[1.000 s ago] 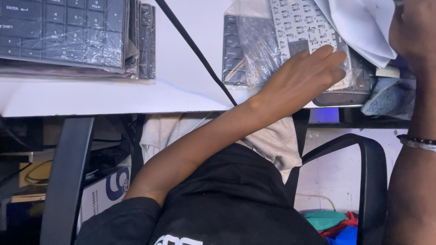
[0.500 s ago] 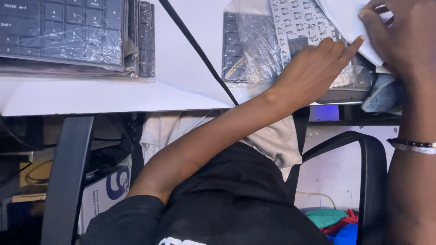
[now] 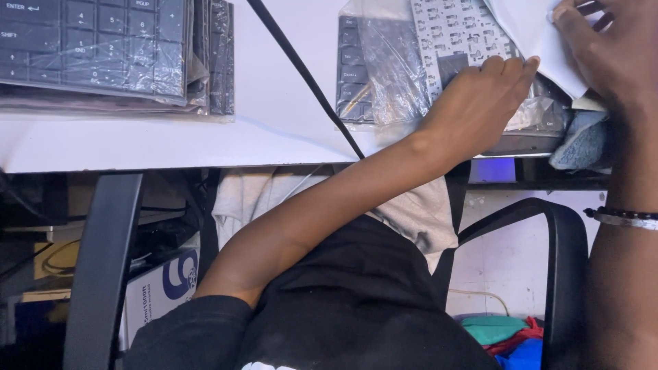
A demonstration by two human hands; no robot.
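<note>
Fingers [image 3: 510,68] of left hand [image 3: 473,109] are lying close together, flat, pressing down on the white key sheet [image 3: 456,34] atop a plastic-wrapped keyboard [image 3: 384,65] at desk's far right. No grip, just palm and fingertips bearing down. Right hand [image 3: 603,51] is reaching in from upper right, fingers narrow, pinching edge of a white paper [image 3: 531,31] that's overlapping the key sheet's right side. Beaded bracelet [image 3: 624,216] is showing on right wrist.

Head view, rest: white desk [image 3: 274,130] is carrying a stack of wrapped black keyboards [image 3: 103,51] at far left, well apart from hands. Black cable [image 3: 301,72] is running diagonally between stack and the worked keyboard. Blue-grey cloth [image 3: 579,140] is sitting just beside keyboard's right end, under right forearm. Black chair armrests [image 3: 103,267] are framing the lap below.
</note>
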